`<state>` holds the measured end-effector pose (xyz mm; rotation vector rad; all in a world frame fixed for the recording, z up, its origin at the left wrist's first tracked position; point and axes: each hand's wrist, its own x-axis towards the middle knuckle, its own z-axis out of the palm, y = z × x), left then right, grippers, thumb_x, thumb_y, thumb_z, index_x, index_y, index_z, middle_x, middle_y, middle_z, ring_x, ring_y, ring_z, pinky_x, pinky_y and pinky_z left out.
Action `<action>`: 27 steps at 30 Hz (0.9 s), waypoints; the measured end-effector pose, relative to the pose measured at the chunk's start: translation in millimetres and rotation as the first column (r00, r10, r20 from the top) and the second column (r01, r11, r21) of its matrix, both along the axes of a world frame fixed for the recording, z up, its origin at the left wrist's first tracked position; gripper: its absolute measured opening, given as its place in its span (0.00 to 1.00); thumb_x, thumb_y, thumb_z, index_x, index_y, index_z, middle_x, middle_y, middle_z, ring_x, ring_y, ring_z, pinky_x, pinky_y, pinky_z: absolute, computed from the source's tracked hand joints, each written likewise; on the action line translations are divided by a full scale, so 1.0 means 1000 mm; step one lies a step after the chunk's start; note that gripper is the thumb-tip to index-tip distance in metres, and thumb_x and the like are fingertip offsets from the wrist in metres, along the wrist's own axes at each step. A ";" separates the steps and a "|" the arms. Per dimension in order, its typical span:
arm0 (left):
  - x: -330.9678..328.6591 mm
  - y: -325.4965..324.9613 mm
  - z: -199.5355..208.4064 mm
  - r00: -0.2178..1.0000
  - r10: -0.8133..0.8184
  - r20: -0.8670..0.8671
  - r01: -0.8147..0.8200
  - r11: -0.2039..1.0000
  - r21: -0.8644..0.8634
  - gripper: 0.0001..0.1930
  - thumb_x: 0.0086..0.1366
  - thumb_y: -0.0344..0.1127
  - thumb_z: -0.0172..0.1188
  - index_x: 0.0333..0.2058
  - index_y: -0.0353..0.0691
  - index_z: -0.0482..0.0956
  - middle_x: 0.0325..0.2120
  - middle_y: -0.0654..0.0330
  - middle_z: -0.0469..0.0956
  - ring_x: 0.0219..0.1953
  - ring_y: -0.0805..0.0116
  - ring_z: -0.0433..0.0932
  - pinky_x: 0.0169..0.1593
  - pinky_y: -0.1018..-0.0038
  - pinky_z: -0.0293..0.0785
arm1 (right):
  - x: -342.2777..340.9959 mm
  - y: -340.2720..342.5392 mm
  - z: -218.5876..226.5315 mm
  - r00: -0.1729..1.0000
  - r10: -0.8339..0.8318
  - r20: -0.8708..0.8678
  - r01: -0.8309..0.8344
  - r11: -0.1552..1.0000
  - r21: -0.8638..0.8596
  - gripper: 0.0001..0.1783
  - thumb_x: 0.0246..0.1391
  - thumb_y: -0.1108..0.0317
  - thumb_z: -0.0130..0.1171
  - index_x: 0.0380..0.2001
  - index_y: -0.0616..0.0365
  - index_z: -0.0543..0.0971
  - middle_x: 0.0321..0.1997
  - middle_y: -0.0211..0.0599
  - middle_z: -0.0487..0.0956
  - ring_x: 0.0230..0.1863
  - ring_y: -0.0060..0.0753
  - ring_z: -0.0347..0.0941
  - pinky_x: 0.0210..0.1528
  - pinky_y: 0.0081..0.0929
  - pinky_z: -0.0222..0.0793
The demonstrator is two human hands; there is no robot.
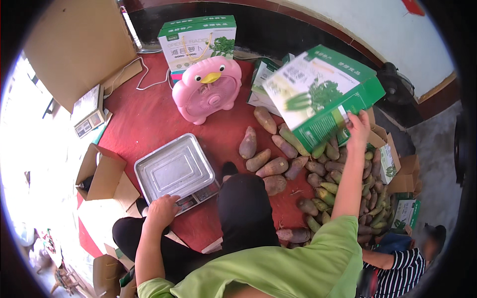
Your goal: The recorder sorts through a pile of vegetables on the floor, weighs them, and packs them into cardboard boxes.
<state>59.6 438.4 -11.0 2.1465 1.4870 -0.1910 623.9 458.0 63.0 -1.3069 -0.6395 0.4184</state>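
Note:
My right hand grips the lower right side of a green and white gift carton printed with a leafy radish, holding it tilted over a heap of radishes. At the near edge of a platform scale with a silver metal tray rests my left hand, its fingers stretched along the edge. Nothing lies on the tray. Several loose radishes, purplish and green, are spread on the red floor covering between the scale and the heap.
Behind the scale stand a pink bird-shaped fan and an upright green and white carton. To the left are a second scale and opened cardboard boxes. A black fan and a person in stripes are on the right.

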 end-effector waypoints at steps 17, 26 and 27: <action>-0.024 -0.008 0.033 0.957 0.112 0.267 -0.167 0.967 0.195 0.19 0.55 0.33 0.62 0.47 0.42 0.76 0.37 0.50 0.77 0.41 0.49 0.76 0.44 0.61 0.72 | -0.099 -0.100 0.134 0.597 0.463 0.656 -0.076 0.846 -0.528 0.13 0.35 0.81 0.54 0.30 0.61 0.71 0.23 0.22 0.55 0.26 0.16 0.51 0.29 0.17 0.49; -0.042 0.005 0.060 0.812 0.098 0.575 -0.480 0.673 0.563 0.35 0.48 0.26 0.66 0.57 0.40 0.66 0.56 0.51 0.66 0.56 0.49 0.67 0.57 0.61 0.66 | -0.163 -0.061 0.138 0.353 0.553 0.754 -0.347 0.826 -0.444 0.14 0.34 0.82 0.55 0.31 0.61 0.73 0.26 0.27 0.61 0.27 0.23 0.56 0.32 0.20 0.55; -0.048 0.007 0.062 0.800 0.107 0.590 -0.505 0.652 0.566 0.40 0.45 0.26 0.69 0.60 0.41 0.64 0.59 0.52 0.63 0.60 0.49 0.63 0.60 0.61 0.63 | -0.172 -0.052 0.136 0.330 0.577 0.747 -0.410 0.801 -0.437 0.15 0.35 0.82 0.55 0.32 0.61 0.73 0.26 0.28 0.63 0.27 0.25 0.58 0.32 0.21 0.57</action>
